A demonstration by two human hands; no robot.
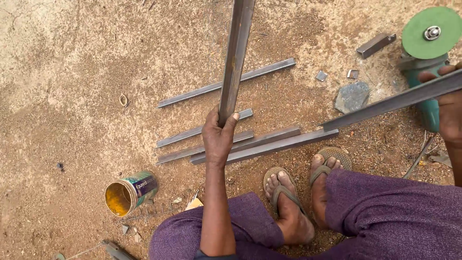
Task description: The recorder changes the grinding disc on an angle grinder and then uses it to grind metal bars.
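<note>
Left hand (219,137) has its fingers wrapped around a long grey steel bar (234,58) held upright over the sandy ground (72,72). Right hand (448,108) grips another grey steel bar (385,103) slanting beside a green-disc angle grinder (428,36). More cut steel strips (250,144) lie by the sandalled feet (288,202).

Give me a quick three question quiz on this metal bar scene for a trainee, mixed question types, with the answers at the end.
1. True or false: the left hand grips a metal bar that stands up from the ground.
2. Which lies on its side left of the knees? A) open tin can B) bucket C) bottle
3. What colour is the disc on the grinder beside the right hand?

Key: 1 true; 2 A; 3 green.
</note>
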